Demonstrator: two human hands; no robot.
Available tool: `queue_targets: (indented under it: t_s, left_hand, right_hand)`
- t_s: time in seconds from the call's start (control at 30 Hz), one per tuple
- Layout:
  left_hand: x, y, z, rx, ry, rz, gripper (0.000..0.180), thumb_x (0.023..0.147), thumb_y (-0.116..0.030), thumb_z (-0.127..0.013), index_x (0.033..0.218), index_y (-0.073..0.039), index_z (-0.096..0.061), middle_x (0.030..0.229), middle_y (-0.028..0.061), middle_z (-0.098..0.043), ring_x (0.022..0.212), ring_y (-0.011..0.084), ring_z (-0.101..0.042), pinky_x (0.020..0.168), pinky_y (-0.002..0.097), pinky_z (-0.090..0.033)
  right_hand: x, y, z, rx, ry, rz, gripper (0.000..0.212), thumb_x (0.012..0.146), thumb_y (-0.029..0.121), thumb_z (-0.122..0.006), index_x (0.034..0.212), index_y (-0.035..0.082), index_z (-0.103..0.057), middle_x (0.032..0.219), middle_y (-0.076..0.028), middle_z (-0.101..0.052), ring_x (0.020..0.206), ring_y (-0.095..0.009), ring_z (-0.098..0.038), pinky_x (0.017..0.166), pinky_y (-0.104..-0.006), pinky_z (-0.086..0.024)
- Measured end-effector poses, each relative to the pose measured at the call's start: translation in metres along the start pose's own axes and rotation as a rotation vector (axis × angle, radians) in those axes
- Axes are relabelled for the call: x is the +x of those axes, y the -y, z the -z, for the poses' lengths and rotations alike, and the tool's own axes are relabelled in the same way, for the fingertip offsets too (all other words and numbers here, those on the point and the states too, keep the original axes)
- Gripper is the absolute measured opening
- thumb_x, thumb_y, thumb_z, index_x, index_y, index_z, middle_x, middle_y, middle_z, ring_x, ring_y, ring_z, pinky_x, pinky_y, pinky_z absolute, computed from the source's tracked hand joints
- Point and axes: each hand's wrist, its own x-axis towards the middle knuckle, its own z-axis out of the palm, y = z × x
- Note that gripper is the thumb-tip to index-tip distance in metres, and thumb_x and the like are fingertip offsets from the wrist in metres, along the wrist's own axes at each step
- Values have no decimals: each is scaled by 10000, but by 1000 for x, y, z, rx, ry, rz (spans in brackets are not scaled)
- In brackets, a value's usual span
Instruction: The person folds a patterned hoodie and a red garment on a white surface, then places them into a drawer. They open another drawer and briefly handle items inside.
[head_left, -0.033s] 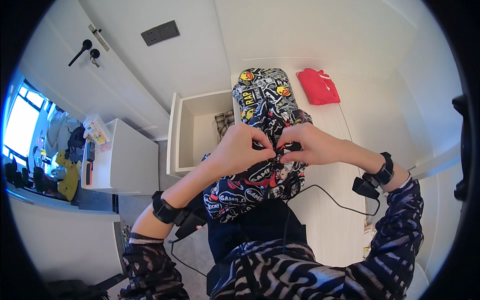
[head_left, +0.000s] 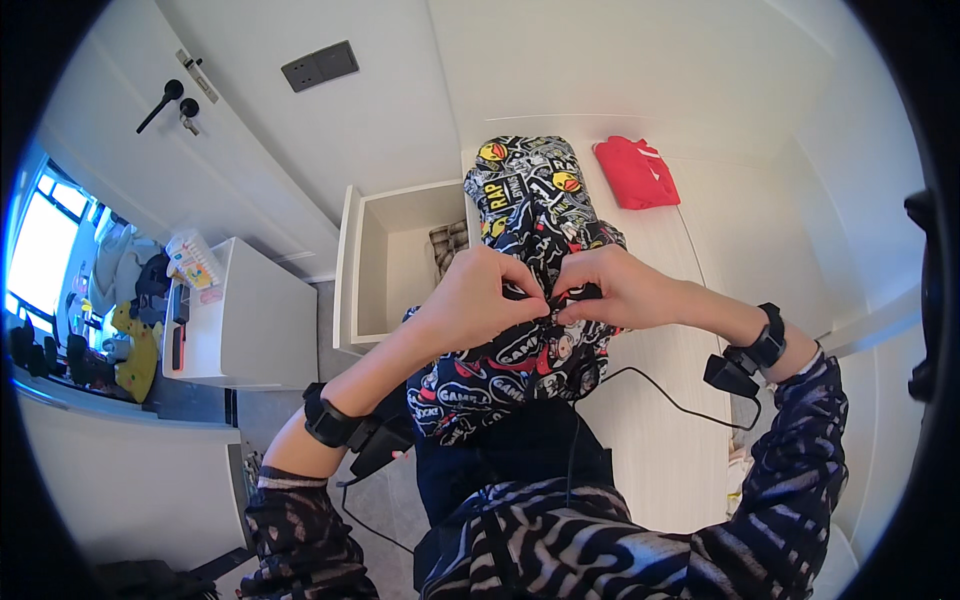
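A black garment (head_left: 515, 355) with white, red and grey cartoon print lies bunched over my lap and the pale surface. At its middle, along a dark seam or opening, my left hand (head_left: 485, 295) pinches the cloth between thumb and forefinger. From the other side my right hand (head_left: 615, 290) pinches the same edge, its fingertips almost meeting the left ones. Whatever small part sits between the fingertips is hidden. Just beyond lies a puffy folded cloth bundle (head_left: 535, 180) in black, grey and yellow print, touching the garment.
An open white drawer (head_left: 385, 280) at the left holds a brown checked cloth (head_left: 449, 245). A folded red garment (head_left: 637, 175) lies on the pale surface (head_left: 660, 380), back right. A white cabinet (head_left: 255, 320) and door (head_left: 130, 110) stand left. Cables hang from both wrist straps.
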Motion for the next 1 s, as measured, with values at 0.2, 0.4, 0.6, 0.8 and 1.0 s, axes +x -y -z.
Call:
queue_targets:
  t_s: [0.2, 0.4, 0.6, 0.8, 1.0]
  left_hand:
    - [10, -8, 2, 26, -95, -100, 139, 679, -137, -711, 736, -11, -703, 564, 75, -600, 503, 107, -500, 506, 264, -408]
    - [15, -4, 6, -91, -122, -85, 166, 773, -117, -693, 872, 17, -700, 739, 74, -666, 686, 104, -580, 669, 255, -460]
    - [16, 0, 12, -91, -23, -20, 156, 745, -103, -702, 848, 14, -702, 737, 78, -664, 664, 105, -573, 619, 250, -447]
    - [21, -8, 17, -22, 21, -53, 110, 740, -71, -697, 823, -1, -701, 746, 65, -656, 677, 105, -569, 619, 251, -434]
    - [27, -13, 19, -27, 35, -13, 114, 756, -84, -702, 834, 0, -698, 757, 58, -660, 678, 87, -564, 613, 242, -431]
  right_hand:
    - [2, 1, 0, -133, -242, 96, 161, 740, 119, -706, 852, 16, -651, 748, -98, -557, 711, -262, -566, 615, -352, -438]
    - [5, 1, 6, 43, -390, 8, 144, 809, 132, -662, 880, 12, -624, 735, -109, -564, 646, -222, -541, 587, -313, -420]
    - [6, 7, 12, -19, -105, -129, 182, 846, 171, -616, 950, 23, -597, 690, -160, -588, 642, -276, -593, 585, -353, -446]
    - [8, 8, 19, -204, -105, 65, 129, 829, 148, -625, 876, 32, -594, 704, -169, -597, 627, -330, -581, 560, -376, -454]
    - [9, 4, 27, -60, -225, -4, 106, 828, 141, -622, 876, 47, -624, 677, -149, -591, 591, -284, -587, 530, -354, -436]
